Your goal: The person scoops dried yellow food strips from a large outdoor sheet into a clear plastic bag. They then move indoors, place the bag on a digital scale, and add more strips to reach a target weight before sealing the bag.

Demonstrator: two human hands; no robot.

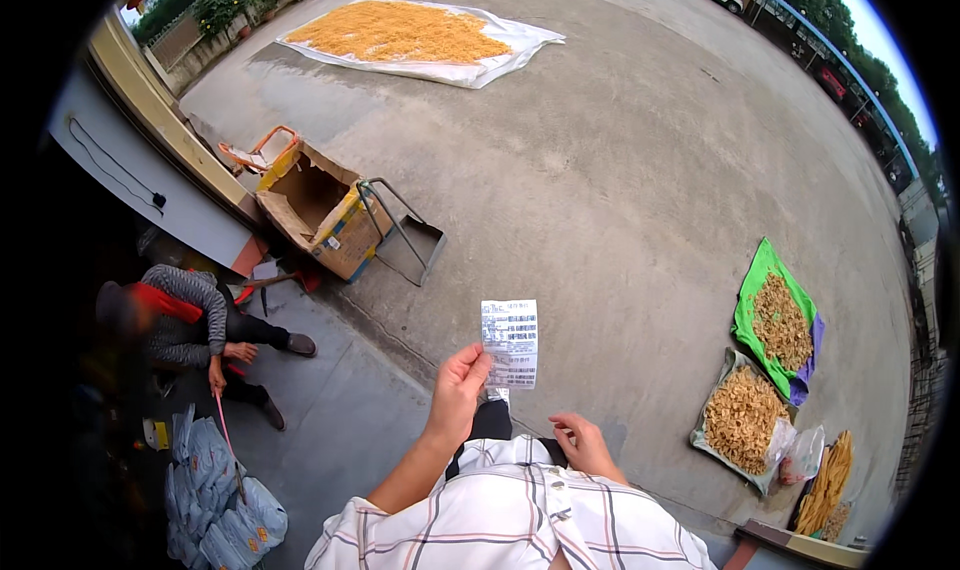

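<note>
My left hand (460,382) pinches a white paper slip (513,342) by its left edge, between thumb and fingers. Rows of dark print and barcode-like marks cover the slip, which I hold upright in front of me. Lower down, close to my waist, is my right hand (585,443). Its fingers are loosely bent and a little apart, with nothing seen in them. A white checked shirt (500,510) covers my torso, and part of a shoe (498,396) shows just below the slip.
At left a seated person (185,315) holds a pink stick over grey-blue plastic bags (215,500). An open cardboard box (325,210) stands beside a metal-framed dustpan (415,245). Yellow grain (400,32) covers a white sheet ahead. Dried slices lie on green (752,290) and grey (715,440) sacks at right.
</note>
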